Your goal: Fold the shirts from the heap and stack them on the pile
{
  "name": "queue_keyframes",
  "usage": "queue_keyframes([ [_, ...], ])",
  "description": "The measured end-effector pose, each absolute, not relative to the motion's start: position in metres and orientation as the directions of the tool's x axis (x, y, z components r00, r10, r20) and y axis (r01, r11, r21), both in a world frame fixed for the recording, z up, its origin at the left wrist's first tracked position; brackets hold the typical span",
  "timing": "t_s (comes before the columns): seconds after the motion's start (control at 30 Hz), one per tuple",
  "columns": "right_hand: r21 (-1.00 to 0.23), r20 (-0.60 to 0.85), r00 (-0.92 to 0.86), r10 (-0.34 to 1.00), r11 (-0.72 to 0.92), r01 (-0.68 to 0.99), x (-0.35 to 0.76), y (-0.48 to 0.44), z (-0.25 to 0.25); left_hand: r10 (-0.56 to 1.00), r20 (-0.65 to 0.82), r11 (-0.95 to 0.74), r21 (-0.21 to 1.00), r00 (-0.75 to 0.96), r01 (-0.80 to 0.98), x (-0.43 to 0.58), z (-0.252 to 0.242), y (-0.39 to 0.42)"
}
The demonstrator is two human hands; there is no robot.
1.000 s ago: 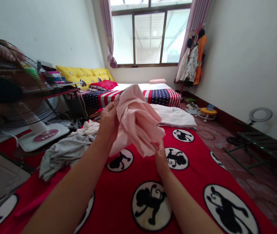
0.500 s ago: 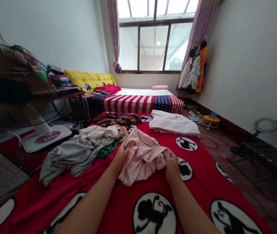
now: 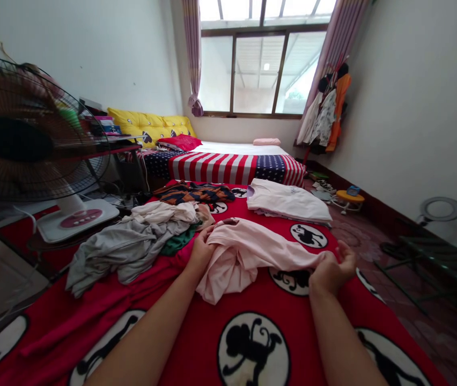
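A light pink garment (image 3: 248,249) is stretched between my two hands above the red blanket (image 3: 188,327) with monkey prints. My left hand (image 3: 204,249) grips its bunched left side, where folds hang down toward the blanket. At the far right end, my right hand (image 3: 331,269) pinches a drawn-out corner of the cloth between thumb and fingers. Whether it is a shirt or another kind of garment cannot be made out. Close to my left hand lies a heap of crumpled grey and cream clothes (image 3: 132,244), with a green cloth (image 3: 178,240) partly under it.
Folded white shirts (image 3: 288,201) lie stacked at the blanket's far right. An orange and navy garment (image 3: 194,193) lies at the back. A fan (image 3: 78,214) stands at left. Beyond is a bed with a flag-pattern cover (image 3: 216,168). A yellow stool (image 3: 349,197) stands on the floor.
My right hand has moved right, pulling its end of the pink garment outward. The cloth, bunched before, now spans wider. My left hand has stayed nearly in place.
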State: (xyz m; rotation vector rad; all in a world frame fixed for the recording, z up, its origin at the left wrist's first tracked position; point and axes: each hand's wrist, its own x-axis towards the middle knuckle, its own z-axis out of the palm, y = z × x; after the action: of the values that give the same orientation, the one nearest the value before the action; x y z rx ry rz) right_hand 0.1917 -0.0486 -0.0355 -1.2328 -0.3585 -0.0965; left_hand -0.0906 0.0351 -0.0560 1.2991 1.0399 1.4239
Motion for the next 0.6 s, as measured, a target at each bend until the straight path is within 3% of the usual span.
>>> queue_keyframes([
  [0.1, -0.784, 0.617, 0.577, 0.535, 0.359, 0.506, 0.157, -0.055, -0.026, 0.972, 0.233, -0.233, 0.970, -0.018, -0.061, -0.092, -0.050, 0.030],
  [0.13, -0.735, 0.635, 0.380, 0.673, 0.374, 0.565, 0.145, -0.056, -0.024, 0.973, 0.232, -0.232, 0.971, -0.014, -0.062, -0.092, -0.048, 0.029],
  [0.2, -0.640, 0.560, 0.073, 0.825, 0.375, 0.671, 0.128, -0.057, -0.026, 0.975, 0.221, -0.220, 0.972, 0.001, -0.079, -0.094, -0.042, 0.024],
  [0.27, -0.606, 0.479, -0.014, 0.878, 0.343, 0.718, 0.120, -0.054, -0.032, 0.975, 0.213, -0.204, 0.970, 0.062, -0.130, -0.095, -0.035, 0.017],
  [0.4, -0.797, 0.409, 0.159, 0.899, 0.266, 0.542, 0.131, -0.044, -0.045, 0.893, 0.214, -0.084, 0.944, 0.396, -0.320, -0.094, -0.021, 0.000],
  [0.47, -0.941, 0.331, 0.446, 0.831, 0.258, 0.218, 0.146, -0.038, -0.047, 0.847, 0.208, -0.023, 0.934, 0.489, -0.357, -0.092, -0.017, -0.006],
  [0.53, -0.923, 0.167, 0.675, 0.719, 0.354, -0.148, 0.165, -0.033, -0.047, 0.867, 0.207, -0.053, 0.943, 0.453, -0.329, -0.089, -0.017, -0.006],
  [0.6, -0.811, 0.074, 0.748, 0.660, 0.476, -0.340, 0.186, -0.031, -0.046, 0.917, 0.220, -0.144, 0.960, 0.331, -0.239, -0.088, -0.023, -0.001],
])
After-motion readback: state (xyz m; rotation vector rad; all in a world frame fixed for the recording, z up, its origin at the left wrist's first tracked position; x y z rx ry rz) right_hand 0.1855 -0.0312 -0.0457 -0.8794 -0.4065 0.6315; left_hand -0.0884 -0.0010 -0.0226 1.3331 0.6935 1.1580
